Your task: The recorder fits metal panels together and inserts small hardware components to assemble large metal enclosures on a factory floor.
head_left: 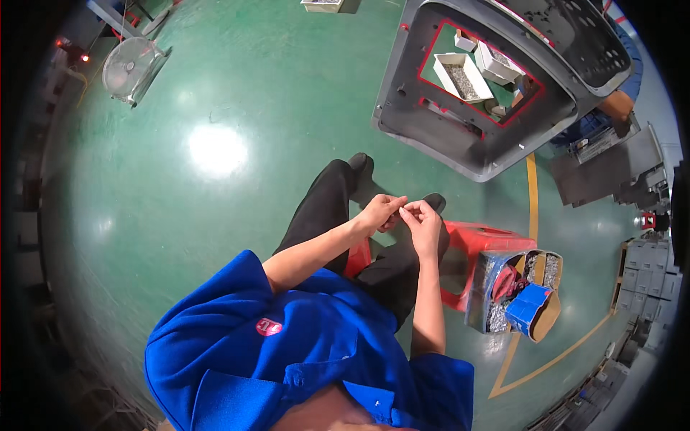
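"One slip is what I'd worry about: any tiny piece between my left hand (381, 212) and my right hand (424, 221) could drop past my black trousers (316, 215) to the green floor (280, 108)."

"What would cause it?"

"A loose pinch, I think, or one hand pulling away too soon."

"How far open are they?"

"Hardly at all, by the look of it. The fingers curl, each thumb lies near its forefinger, and the tips of both hands just about meet. Whether they pinch anything I cannot tell; if they do, it's hidden there, out in front of my lap."

"And past your hands?"

"To my right, a red stool (460, 269), then an open box (479, 296) with small shiny bits (497, 317). A blue carton (527, 305) sits tilted at its edge; my elbow might knock it and spill things, I'd guess."

"Farther out?"

"A big grey plastic shell (481, 154), and through its opening I see a white tray (480, 85) of little grey pieces (461, 80)."
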`<state>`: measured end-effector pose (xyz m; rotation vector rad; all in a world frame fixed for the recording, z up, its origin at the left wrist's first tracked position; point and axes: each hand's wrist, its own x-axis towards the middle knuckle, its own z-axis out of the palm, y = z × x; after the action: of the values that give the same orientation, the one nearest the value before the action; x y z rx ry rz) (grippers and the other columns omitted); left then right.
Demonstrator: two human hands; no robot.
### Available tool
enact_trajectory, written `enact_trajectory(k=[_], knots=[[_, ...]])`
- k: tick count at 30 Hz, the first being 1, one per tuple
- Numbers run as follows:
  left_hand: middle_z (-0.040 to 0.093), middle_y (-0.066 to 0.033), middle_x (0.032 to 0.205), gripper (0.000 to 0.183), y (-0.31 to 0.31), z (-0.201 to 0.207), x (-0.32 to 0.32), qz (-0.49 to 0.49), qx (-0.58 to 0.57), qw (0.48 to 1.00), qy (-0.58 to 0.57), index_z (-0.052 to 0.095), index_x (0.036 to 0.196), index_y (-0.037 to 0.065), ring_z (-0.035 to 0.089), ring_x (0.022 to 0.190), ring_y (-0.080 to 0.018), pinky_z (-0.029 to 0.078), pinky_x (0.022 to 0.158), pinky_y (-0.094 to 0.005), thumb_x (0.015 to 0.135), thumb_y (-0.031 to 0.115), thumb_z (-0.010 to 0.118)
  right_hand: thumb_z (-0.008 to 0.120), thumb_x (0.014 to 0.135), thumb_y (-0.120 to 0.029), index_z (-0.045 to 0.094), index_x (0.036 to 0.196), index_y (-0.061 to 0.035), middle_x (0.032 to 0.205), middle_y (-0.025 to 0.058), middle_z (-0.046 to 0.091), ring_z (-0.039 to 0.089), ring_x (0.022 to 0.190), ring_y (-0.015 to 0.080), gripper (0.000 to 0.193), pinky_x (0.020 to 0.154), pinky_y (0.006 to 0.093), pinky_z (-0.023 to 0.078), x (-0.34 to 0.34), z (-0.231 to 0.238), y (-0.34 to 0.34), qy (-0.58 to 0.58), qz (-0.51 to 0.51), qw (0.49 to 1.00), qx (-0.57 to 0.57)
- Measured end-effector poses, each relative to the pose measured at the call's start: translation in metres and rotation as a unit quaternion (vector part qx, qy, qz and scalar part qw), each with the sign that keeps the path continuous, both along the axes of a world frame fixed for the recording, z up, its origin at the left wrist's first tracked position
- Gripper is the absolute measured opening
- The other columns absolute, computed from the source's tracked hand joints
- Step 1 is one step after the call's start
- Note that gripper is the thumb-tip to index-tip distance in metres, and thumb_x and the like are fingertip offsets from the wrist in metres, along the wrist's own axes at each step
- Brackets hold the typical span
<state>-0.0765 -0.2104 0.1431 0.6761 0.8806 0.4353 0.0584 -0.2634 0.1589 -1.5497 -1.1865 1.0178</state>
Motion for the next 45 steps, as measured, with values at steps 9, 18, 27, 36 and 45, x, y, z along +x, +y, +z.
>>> enact_trajectory(k=[9, 18, 27, 36, 45], knots=[[0.040, 0.0030, 0.053, 0.025, 0.018, -0.021, -0.005, 0.001, 0.041, 0.999, 0.024, 0.060, 0.100, 0.000, 0.032, 0.041, -0.0052, 0.020, 0.035, -0.0226, 0.094, 0.018, 0.044, 0.060, 0.086, -0.003, 0.056, 0.083, -0.0005, 0.084, 0.0079, 0.064, 0.063, 0.070, 0.0122, 0.006, 0.059, 0.0228, 0.051, 0.015, -0.031, -0.027, 0.085, -0.106, 0.990, 0.025], [0.064, -0.0169, 0.076, 0.050, 0.105, -0.049, 0.021, -0.017, 0.393, 0.881, 0.264, 0.053, 0.128, 0.010, 0.060, 0.057, -0.0248, 0.051, 0.059, -0.0365, 0.078, 0.010, 0.047, 0.063, 0.084, -0.004, 0.056, 0.080, 0.0002, 0.071, 0.0037, 0.061, 0.062, 0.064, 0.0119, 0.009, 0.058, 0.0240, 0.048, 0.043, -0.063, -0.075, -0.037, -0.147, 0.988, -0.036], [0.066, -0.0165, 0.081, 0.062, 0.141, -0.066, 0.043, -0.181, 0.546, 0.684, 0.449, 0.038, 0.139, 0.012, 0.066, 0.074, -0.0311, 0.053, 0.065, -0.0411, 0.078, 0.008, 0.044, 0.067, 0.079, -0.011, 0.058, 0.080, 0.0014, 0.070, 0.0071, 0.063, 0.062, 0.064, 0.0131, 0.016, 0.063, 0.0258, 0.048, 0.055, -0.118, -0.125, -0.089, -0.142, 0.982, -0.087], [0.064, -0.0140, 0.070, 0.063, 0.135, -0.073, 0.027, -0.163, 0.592, 0.646, 0.454, 0.037, 0.139, 0.009, 0.064, 0.061, -0.0290, 0.051, 0.054, -0.0395, 0.076, 0.006, 0.046, 0.067, 0.080, -0.010, 0.059, 0.079, 0.0005, 0.069, 0.0066, 0.063, 0.060, 0.063, 0.0127, 0.013, 0.063, 0.0259, 0.047, 0.055, -0.116, -0.119, -0.106, -0.146, 0.978, -0.106], [0.058, -0.0105, 0.056, 0.073, 0.115, -0.091, 0.004, -0.137, 0.634, 0.602, 0.465, 0.027, 0.145, 0.012, 0.060, 0.049, -0.0264, 0.048, 0.046, -0.0383, 0.075, 0.007, 0.049, 0.069, 0.079, -0.008, 0.058, 0.077, -0.0013, 0.064, 0.0046, 0.060, 0.056, 0.058, 0.0112, 0.013, 0.057, 0.0258, 0.045, 0.050, -0.131, -0.114, -0.149, -0.144, 0.976, -0.069]])
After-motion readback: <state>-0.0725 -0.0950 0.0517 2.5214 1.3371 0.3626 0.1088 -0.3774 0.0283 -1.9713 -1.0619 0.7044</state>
